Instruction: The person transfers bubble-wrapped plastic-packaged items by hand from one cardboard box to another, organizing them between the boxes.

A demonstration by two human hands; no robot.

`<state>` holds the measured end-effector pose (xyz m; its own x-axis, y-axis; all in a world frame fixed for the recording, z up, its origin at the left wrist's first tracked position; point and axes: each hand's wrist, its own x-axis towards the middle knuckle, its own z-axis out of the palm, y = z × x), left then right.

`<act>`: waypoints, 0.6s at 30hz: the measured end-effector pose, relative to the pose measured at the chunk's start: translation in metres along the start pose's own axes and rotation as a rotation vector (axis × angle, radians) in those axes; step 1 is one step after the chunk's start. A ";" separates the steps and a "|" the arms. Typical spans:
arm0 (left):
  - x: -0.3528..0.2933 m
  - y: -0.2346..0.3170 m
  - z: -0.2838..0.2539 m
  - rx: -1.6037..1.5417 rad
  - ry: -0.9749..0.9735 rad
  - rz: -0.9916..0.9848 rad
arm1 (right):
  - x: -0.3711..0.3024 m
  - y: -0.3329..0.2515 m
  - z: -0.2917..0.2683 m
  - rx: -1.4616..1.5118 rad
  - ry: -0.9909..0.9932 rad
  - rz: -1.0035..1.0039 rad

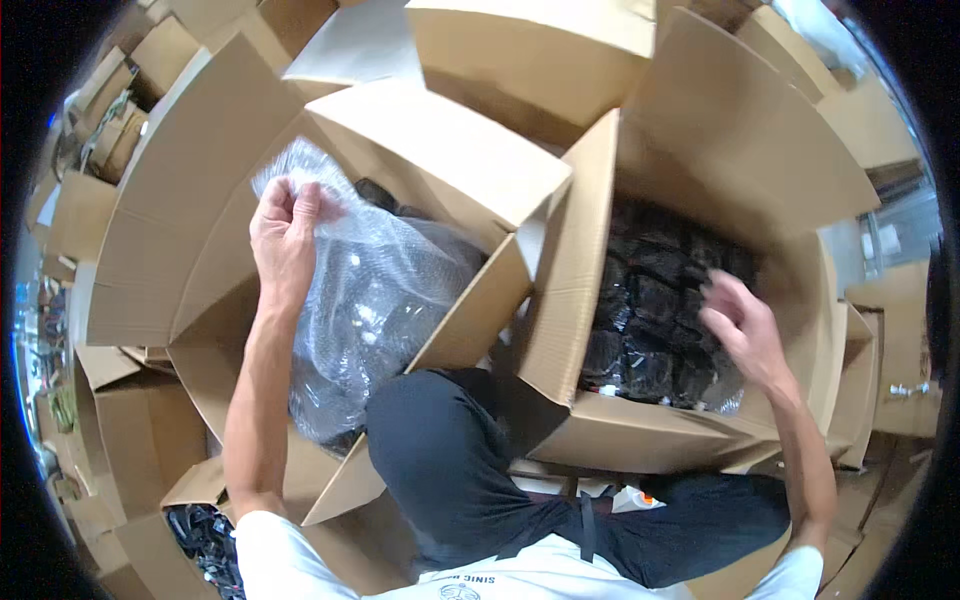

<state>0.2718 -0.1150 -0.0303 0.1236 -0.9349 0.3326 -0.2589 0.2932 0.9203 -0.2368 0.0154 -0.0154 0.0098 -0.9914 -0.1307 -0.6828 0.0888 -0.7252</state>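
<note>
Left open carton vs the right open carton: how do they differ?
Contents: clear bubble wrap covers most of the left carton, while the right carton shows dark packages in rows.
Hands: at the left carton, the left hand pinches the wrap; over the right carton, the right hand is blurred, its grip unclear.
Shared: both are brown cardboard with flaps open.

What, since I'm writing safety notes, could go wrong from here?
The clear plastic wrap pinched in the left hand might slip or tear. The right hand is over dark packages in the right-hand box, whose bare cardboard edges might scrape it.
</note>
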 end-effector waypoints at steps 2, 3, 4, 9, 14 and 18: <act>-0.010 0.083 0.041 -0.242 -0.157 -0.083 | 0.016 -0.085 0.028 0.179 -0.076 -0.266; -0.014 0.104 0.055 -0.336 -0.253 -0.063 | 0.018 -0.118 0.039 0.411 -0.076 -0.462; -0.021 0.121 0.080 -0.453 -0.369 -0.043 | 0.020 -0.131 0.044 0.202 -0.046 -0.763; -0.056 0.163 0.087 -0.507 -0.541 -0.101 | 0.003 -0.159 0.025 0.827 -0.514 -0.502; -0.047 0.105 -0.002 -0.106 -0.186 -0.112 | -0.034 0.011 -0.140 -0.327 0.706 -0.360; -0.070 0.019 -0.168 0.013 0.259 -0.386 | -0.115 0.156 -0.269 -0.699 1.506 -0.049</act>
<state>0.4191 -0.0102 -0.0018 0.4480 -0.8940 0.0083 -0.1590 -0.0705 0.9848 -0.5409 0.1178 0.0687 -0.3449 -0.2270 0.9108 -0.8816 0.4116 -0.2312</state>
